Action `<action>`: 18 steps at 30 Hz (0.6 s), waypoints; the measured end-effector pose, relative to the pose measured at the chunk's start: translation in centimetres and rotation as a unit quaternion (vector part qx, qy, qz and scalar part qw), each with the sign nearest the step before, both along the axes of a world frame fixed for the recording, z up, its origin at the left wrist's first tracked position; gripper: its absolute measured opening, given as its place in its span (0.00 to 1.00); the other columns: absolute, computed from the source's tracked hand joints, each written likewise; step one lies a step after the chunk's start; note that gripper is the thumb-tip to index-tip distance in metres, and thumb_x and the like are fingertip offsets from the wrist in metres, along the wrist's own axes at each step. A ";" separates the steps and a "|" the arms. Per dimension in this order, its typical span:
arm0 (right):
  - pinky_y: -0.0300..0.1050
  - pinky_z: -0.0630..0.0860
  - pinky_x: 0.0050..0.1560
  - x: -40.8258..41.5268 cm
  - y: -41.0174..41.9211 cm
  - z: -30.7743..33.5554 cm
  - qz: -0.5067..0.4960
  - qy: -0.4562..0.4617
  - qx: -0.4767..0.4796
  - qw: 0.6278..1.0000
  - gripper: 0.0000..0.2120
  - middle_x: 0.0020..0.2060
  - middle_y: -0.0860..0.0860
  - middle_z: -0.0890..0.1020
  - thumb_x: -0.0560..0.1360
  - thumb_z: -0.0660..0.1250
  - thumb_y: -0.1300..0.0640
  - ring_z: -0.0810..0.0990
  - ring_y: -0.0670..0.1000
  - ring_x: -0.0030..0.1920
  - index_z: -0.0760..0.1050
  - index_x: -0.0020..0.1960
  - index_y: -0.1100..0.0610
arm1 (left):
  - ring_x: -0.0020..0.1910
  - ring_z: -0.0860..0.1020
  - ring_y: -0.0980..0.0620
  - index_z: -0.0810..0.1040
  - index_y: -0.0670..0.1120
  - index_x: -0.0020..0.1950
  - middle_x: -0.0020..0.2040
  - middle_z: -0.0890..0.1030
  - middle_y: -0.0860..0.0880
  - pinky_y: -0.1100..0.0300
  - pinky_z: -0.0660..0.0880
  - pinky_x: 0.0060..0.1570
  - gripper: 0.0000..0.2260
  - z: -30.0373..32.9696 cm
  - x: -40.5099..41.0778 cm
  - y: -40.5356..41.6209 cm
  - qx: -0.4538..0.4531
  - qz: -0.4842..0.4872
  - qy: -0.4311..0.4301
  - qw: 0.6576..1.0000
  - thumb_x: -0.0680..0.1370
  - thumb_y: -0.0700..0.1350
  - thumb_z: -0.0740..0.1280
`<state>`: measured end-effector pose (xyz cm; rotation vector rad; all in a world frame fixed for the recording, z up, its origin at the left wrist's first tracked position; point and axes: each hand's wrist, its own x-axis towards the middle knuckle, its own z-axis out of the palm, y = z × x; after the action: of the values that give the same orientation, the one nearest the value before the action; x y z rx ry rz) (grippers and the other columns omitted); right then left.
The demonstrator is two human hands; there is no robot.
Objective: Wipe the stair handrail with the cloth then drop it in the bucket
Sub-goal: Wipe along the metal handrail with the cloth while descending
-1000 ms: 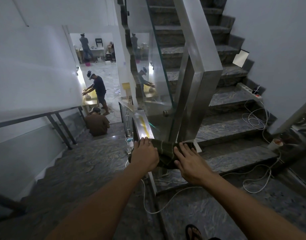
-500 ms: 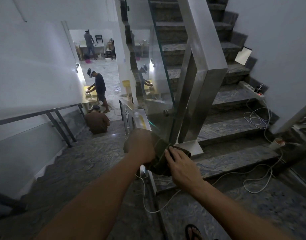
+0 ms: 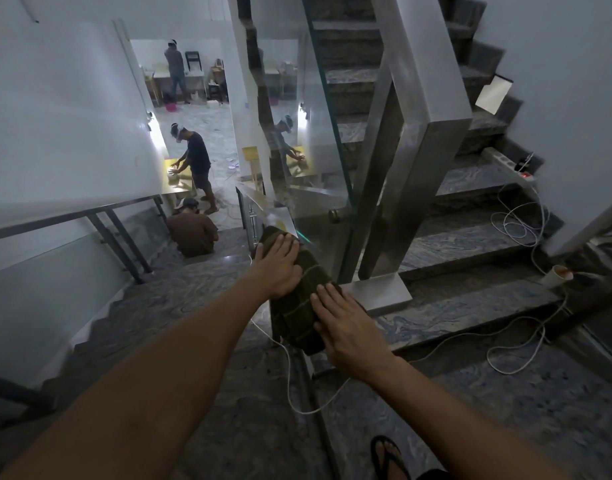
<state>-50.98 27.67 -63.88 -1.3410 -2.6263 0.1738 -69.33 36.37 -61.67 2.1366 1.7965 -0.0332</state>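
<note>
A dark green checked cloth [image 3: 299,306] lies draped lengthwise over the top of the steel stair handrail [image 3: 275,216] that runs down the lower flight. My left hand [image 3: 280,265] presses flat on the cloth's far end. My right hand [image 3: 346,327] lies flat on its near end, fingers spread over the fabric. The rail under the cloth is hidden. No bucket is clearly in view near me.
A glass balustrade panel [image 3: 311,150] and thick steel posts [image 3: 418,140] rise just beyond the cloth. White cables [image 3: 512,223] trail over the upper steps, with a power strip [image 3: 508,164]. One person sits on the lower stairs [image 3: 193,230]; two others stand in the room below.
The cloth has been spread out longer along the rail. My left hand has slid farther down the rail and my right hand has drawn back toward me.
</note>
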 end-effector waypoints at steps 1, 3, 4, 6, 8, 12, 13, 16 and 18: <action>0.56 0.50 0.73 -0.4 -0.2 -0.2 -0.007 -0.004 0.009 1.000 0.25 0.72 0.58 0.66 0.79 0.51 0.49 0.59 0.55 0.74 0.62 0.73 0.59 | 0.78 0.40 0.50 0.44 0.46 0.78 0.80 0.42 0.47 0.41 0.39 0.75 0.26 0.0 -0.2 0.3 0.002 -0.004 -0.006 1.000 0.82 0.50 0.47; 0.56 0.45 0.72 -1.6 -0.8 -0.4 -0.028 0.005 0.009 1.000 0.26 0.73 0.58 0.64 0.80 0.48 0.48 0.55 0.54 0.75 0.60 0.73 0.58 | 0.78 0.40 0.51 0.45 0.46 0.78 0.80 0.43 0.47 0.42 0.39 0.75 0.25 0.1 -0.5 0.9 0.005 -0.015 -0.010 1.000 0.82 0.49 0.47; 0.56 0.42 0.72 -2.4 -1.0 -0.5 -0.043 0.022 0.007 0.999 0.26 0.74 0.57 0.62 0.80 0.47 0.47 0.54 0.54 0.75 0.59 0.74 0.58 | 0.78 0.40 0.50 0.45 0.46 0.78 0.80 0.43 0.47 0.44 0.39 0.75 0.25 0.0 -0.6 1.2 0.011 -0.021 -0.006 1.000 0.82 0.49 0.47; 0.55 0.41 0.73 -3.8 -1.2 -0.7 -0.083 0.058 -0.006 0.995 0.26 0.74 0.56 0.62 0.80 0.47 0.46 0.54 0.54 0.76 0.59 0.74 0.58 | 0.78 0.40 0.50 0.43 0.45 0.78 0.79 0.42 0.46 0.48 0.38 0.74 0.26 -0.3 -0.7 1.7 0.031 -0.037 0.014 0.999 0.82 0.50 0.47; 0.56 0.45 0.73 -5.1 -1.1 -0.8 -0.117 0.061 -0.007 0.991 0.26 0.73 0.57 0.65 0.80 0.49 0.46 0.58 0.55 0.75 0.62 0.72 0.59 | 0.78 0.40 0.49 0.42 0.44 0.78 0.79 0.42 0.44 0.51 0.37 0.74 0.26 -0.6 -0.9 2.3 0.051 -0.048 0.033 0.997 0.82 0.51 0.47; 0.60 0.56 0.70 -7.2 -0.1 -1.0 -0.149 0.030 -0.011 0.988 0.26 0.69 0.61 0.71 0.78 0.52 0.47 0.67 0.58 0.71 0.66 0.70 0.61 | 0.78 0.40 0.49 0.42 0.44 0.78 0.79 0.42 0.45 0.51 0.37 0.73 0.27 -1.0 -1.7 3.8 0.067 -0.058 0.035 0.995 0.82 0.52 0.46; 0.60 0.58 0.70 -7.5 0.2 -1.1 -0.155 0.026 -0.013 0.987 0.26 0.68 0.61 0.71 0.77 0.52 0.48 0.68 0.59 0.70 0.67 0.70 0.62 | 0.78 0.40 0.49 0.42 0.44 0.78 0.79 0.42 0.45 0.51 0.36 0.73 0.27 -1.1 -1.9 4.1 0.069 -0.060 0.035 0.995 0.83 0.52 0.46; 0.60 0.63 0.68 -8.2 1.4 -1.2 -0.157 0.018 -0.014 0.987 0.27 0.67 0.62 0.72 0.76 0.53 0.49 0.70 0.60 0.69 0.67 0.69 0.62 | 0.78 0.40 0.50 0.42 0.45 0.78 0.79 0.42 0.46 0.50 0.36 0.74 0.26 -1.3 -2.5 5.4 0.072 -0.066 0.036 0.995 0.83 0.52 0.45; 0.60 0.63 0.68 -8.7 2.2 -1.3 -0.157 0.017 -0.017 0.987 0.27 0.68 0.62 0.72 0.76 0.52 0.49 0.69 0.60 0.69 0.67 0.70 0.63 | 0.78 0.40 0.50 0.43 0.45 0.78 0.80 0.43 0.46 0.50 0.36 0.74 0.26 -1.4 -2.8 6.3 0.076 -0.065 0.036 0.994 0.83 0.52 0.45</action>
<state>-59.68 29.85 -65.23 -1.7222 -2.3536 0.1929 -72.15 42.67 -63.10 2.3866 1.7468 -0.0061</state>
